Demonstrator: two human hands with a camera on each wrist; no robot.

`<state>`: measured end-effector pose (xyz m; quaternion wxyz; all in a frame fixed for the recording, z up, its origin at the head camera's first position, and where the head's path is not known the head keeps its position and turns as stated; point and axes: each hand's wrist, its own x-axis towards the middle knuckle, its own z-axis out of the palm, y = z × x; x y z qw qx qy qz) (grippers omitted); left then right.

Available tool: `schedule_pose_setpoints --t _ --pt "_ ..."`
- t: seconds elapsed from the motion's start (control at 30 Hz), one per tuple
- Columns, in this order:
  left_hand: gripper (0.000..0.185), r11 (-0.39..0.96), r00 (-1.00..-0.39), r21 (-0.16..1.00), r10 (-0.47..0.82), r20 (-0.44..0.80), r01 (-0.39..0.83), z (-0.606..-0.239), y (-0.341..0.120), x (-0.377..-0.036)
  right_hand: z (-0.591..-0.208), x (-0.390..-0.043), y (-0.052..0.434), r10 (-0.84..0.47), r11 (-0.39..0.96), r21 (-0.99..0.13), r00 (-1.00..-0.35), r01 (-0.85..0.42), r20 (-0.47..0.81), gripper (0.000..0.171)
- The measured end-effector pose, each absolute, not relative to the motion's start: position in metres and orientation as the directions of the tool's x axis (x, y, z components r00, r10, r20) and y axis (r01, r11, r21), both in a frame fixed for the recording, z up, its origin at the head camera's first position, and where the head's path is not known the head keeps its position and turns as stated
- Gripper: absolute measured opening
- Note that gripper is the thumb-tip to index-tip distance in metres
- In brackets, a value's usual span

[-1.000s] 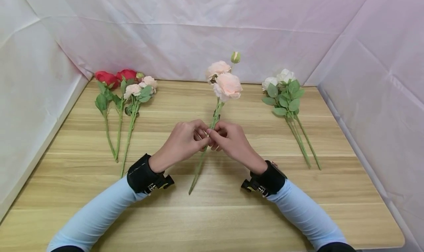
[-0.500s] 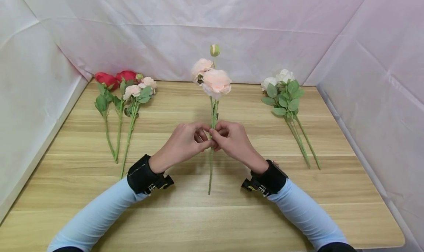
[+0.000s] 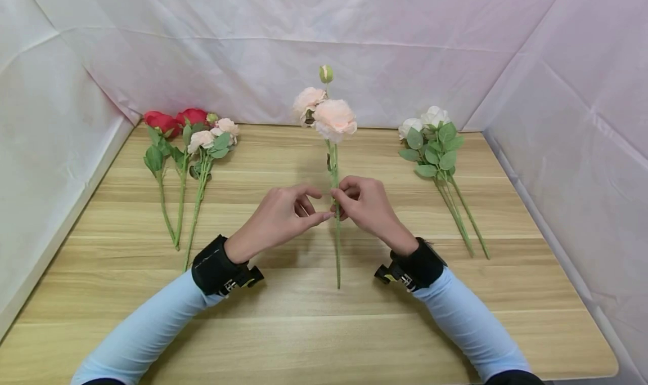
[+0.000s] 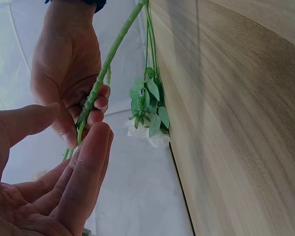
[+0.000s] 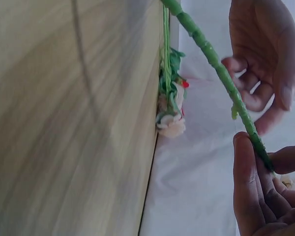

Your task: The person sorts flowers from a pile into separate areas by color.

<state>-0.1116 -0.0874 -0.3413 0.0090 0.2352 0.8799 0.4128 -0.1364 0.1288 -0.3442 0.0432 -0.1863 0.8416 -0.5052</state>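
Observation:
My right hand (image 3: 368,207) pinches the green stem (image 3: 337,244) of an artificial pink flower (image 3: 335,119) between thumb and fingers. The flower stands nearly upright over the middle of the table, with two pale pink blooms and a green bud (image 3: 326,74) on top. On the stem's other side is my left hand (image 3: 275,219), its thumb and index finger spread apart and the thumb tip right by the stem. In the left wrist view, the left fingers (image 4: 83,182) lie loosely extended just below the ridged stem. The right wrist view shows the right fingertips pressed on that stem (image 5: 221,71).
Two red flowers (image 3: 163,123) and a small pale pink spray (image 3: 202,140) lie at the table's left. White flowers (image 3: 435,116) with green leaves lie on the right. White cloth (image 3: 324,13) hangs behind and at both sides of the wooden table (image 3: 324,340).
The flower has swung from tilted to nearly upright, then shifted slightly right with the right hand. The left thumb and index finger have parted from the stem.

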Motion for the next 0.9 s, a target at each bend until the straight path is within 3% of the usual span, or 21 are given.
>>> schedule_pose_setpoints --t 0.27,0.57,0.9 --pt "0.032 0.549 -0.894 0.736 0.414 0.173 0.397 -0.341 -0.089 -0.112 -0.337 -0.158 0.161 -0.295 0.529 -0.802 -0.946 -0.279 0.135 0.018" --pt "0.031 0.552 -0.901 0.739 0.397 0.174 0.386 -0.342 -0.090 -0.114 -0.341 -0.186 0.207 -0.225 0.721 -0.658 -0.971 -0.219 0.077 0.021" --pt "0.030 0.548 -0.904 0.745 0.393 0.171 0.379 -0.342 -0.090 -0.115 -0.352 -0.204 0.244 -0.138 0.815 -0.568 -0.990 -0.116 0.004 0.028"
